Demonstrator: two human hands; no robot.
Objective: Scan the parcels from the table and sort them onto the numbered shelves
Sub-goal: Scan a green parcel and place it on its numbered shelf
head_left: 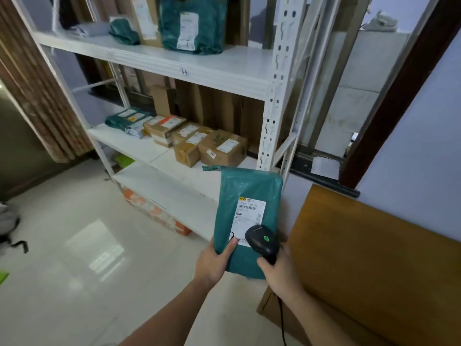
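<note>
My left hand grips the lower left corner of a teal plastic mailer parcel, thumb on its front. The parcel stands upright with a white shipping label facing me. My right hand holds a black corded barcode scanner with a green light, its head over the label's lower right part. Behind the parcel stands a white metal shelf rack; one shelf edge carries a handwritten number tag.
The upper shelf holds teal bags and a cardboard box. The middle shelf holds several brown boxes and teal mailers. An orange-and-white box lies under the lowest shelf. A wooden board leans at right. Glossy tiled floor spreads left.
</note>
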